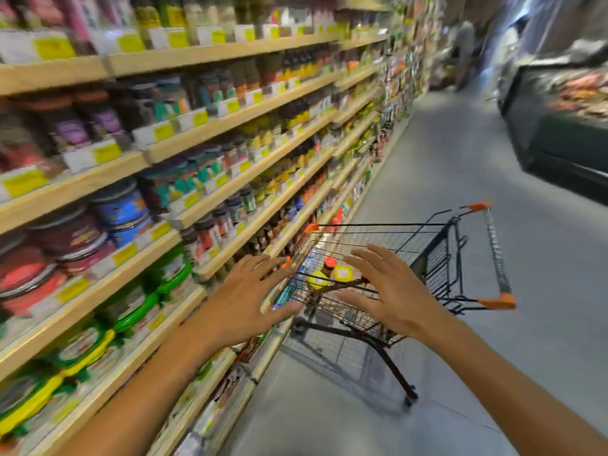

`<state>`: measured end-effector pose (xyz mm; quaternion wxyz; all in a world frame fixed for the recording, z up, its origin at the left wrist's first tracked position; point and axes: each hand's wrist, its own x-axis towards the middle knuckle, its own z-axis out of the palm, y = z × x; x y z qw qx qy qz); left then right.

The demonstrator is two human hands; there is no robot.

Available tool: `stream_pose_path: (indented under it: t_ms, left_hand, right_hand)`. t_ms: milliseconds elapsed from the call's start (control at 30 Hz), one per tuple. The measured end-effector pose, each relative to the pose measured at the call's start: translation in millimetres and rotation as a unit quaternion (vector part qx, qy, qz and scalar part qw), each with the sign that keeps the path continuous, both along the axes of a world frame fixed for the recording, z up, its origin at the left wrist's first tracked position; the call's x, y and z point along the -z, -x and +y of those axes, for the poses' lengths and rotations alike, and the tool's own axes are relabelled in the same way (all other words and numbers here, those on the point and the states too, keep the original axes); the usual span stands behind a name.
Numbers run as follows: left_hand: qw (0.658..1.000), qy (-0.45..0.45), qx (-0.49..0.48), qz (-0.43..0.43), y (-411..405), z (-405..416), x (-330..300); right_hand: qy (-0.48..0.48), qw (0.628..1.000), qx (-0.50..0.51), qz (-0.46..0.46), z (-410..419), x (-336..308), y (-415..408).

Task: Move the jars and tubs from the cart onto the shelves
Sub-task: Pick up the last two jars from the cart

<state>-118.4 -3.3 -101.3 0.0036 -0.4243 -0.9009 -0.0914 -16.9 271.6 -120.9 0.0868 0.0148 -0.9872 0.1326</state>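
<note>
Where the wire cart (427, 255) stands in the aisle, a few jars sit low in its basket: one with an orange-red lid (330, 262), one with a yellow lid (343, 274) just beside it, and a yellow-labelled one (317, 280) touching them on the shelf side. Both hands reach toward the cart's near end with fingers spread and straight, holding nothing. The left hand (243, 301) hovers at the cart's shelf-side corner; the right hand (391, 291) hovers over the cart's near rim, just beside the jars. Along the cart's left run wooden shelves (230, 120), packed with blurred jars and, nearer the camera, stacked tubs (121, 209) behind yellow price tags. The cart's orange-capped handle (496, 258) faces away from the shelves, toward a refrigerated case (566, 120) across the grey floor (460, 179).
</note>
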Motion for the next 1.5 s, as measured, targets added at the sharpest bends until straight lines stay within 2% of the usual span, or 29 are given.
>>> stream_pose_path:
  t_ms: [133,300,733,1100,1333,1500]
  left_hand:
    - [0.999,-0.002,0.033,-0.028,41,40,20]
    - [0.993,-0.034,0.092,-0.067,97,89,38]
    - [0.976,-0.013,0.167,-0.139,258,170,93]
    - [0.97,0.0,0.158,-0.187,353,278,153]
    - [0.972,0.056,0.112,-0.2,415,365,209]
    - [0.968,0.054,0.1,-0.223,438,403,258]
  right_hand:
    - [0.052,0.997,0.044,-0.044,27,15,13]
    - [0.032,0.992,0.111,-0.046,55,25,38]
    - [0.063,0.968,0.221,-0.105,89,49,139]
    - [0.097,0.956,0.23,-0.155,212,120,239]
    - [0.14,0.951,0.203,-0.188,304,174,310]
    - [0.16,0.941,0.195,-0.228,347,218,348]
